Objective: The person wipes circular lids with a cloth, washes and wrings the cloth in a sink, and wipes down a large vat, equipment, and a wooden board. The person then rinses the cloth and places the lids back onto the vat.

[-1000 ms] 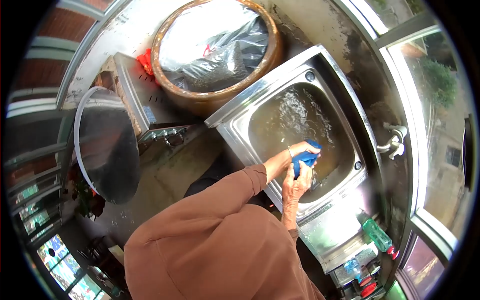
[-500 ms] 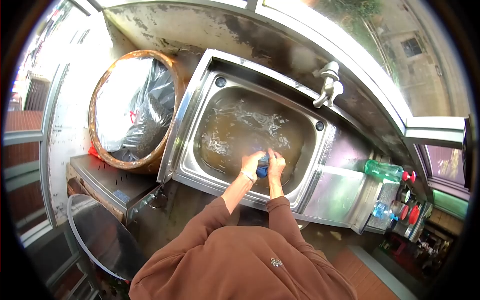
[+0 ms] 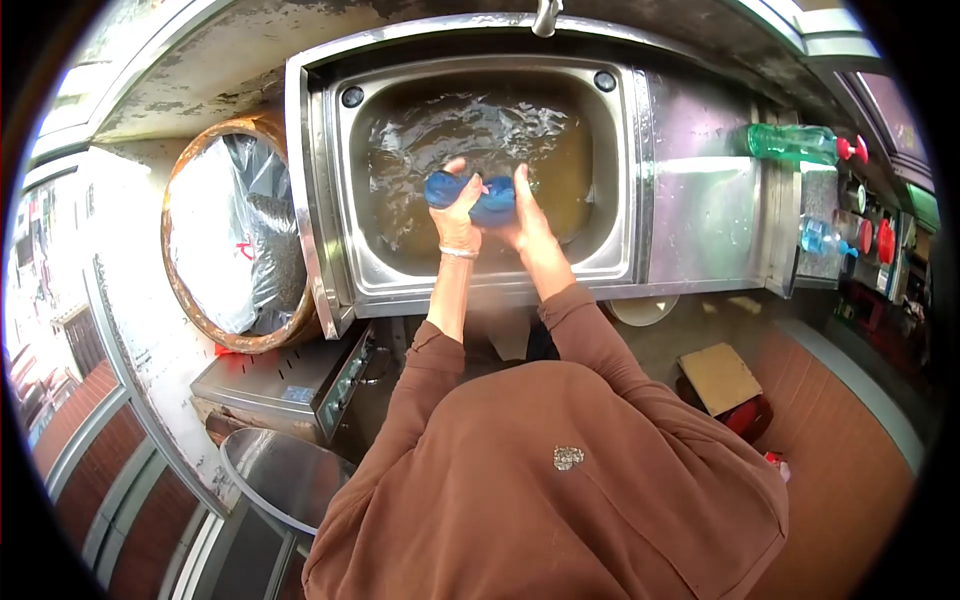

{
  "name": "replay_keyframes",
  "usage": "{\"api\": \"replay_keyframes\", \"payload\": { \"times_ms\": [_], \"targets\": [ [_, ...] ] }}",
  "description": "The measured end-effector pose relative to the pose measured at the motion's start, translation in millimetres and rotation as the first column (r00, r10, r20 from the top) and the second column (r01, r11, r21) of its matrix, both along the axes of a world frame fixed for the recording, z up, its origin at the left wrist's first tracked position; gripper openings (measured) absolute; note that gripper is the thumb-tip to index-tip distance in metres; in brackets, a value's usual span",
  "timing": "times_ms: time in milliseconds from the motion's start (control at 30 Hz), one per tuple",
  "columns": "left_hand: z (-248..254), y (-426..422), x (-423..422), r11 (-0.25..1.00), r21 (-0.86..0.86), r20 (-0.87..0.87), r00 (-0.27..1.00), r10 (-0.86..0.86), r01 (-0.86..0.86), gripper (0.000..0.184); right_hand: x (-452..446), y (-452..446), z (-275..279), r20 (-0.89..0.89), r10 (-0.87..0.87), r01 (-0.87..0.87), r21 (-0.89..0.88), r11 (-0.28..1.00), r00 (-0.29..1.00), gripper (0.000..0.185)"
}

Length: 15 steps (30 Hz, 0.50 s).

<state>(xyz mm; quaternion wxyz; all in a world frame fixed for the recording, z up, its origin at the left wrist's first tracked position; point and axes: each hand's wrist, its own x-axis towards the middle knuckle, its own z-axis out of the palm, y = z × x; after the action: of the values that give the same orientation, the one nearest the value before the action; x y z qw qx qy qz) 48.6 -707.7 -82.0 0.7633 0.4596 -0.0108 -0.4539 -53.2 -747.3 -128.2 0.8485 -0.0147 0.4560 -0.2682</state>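
Note:
Over the murky water of the metal sink [image 3: 335, 215] I hold a wet blue cloth [image 3: 492, 203] between both hands. My left hand [image 3: 457, 215] wears a light bracelet at the wrist and has its fingers wrapped round the cloth's left part. At the cloth's right end is my right hand [image 3: 533, 225], its thumb raised and its other fingers mostly hidden behind or under the cloth. Ripples and bright reflections cover the water behind the hands.
A tap [image 3: 546, 17] is above the sink's back edge. A large brown jar [image 3: 180, 290] with plastic bags stands at the left, near a steel stove [image 3: 285, 385]. At the right are a green bottle [image 3: 795, 143] and a blue bottle [image 3: 822, 237].
The cloth was bunched up small and low in the sink; now it is lifted and spread wider between my hands. The head view has turned, bringing the sink to the top centre.

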Motion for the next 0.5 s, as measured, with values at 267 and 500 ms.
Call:
{"api": "replay_keyframes", "payload": {
  "times_ms": [267,500],
  "targets": [
    [62,-10,22,0.946,-0.325,-0.172,0.984,-0.044,-0.015,0.014,20,-34,90,0.212,-0.306,0.353,-0.243,0.903,0.928,0.022],
    [62,-29,36,0.972,-0.231,-0.346,0.931,-0.118,0.038,0.026,20,-32,154,0.371,-0.318,0.464,-0.423,0.778,0.873,0.019]
  ]
}}
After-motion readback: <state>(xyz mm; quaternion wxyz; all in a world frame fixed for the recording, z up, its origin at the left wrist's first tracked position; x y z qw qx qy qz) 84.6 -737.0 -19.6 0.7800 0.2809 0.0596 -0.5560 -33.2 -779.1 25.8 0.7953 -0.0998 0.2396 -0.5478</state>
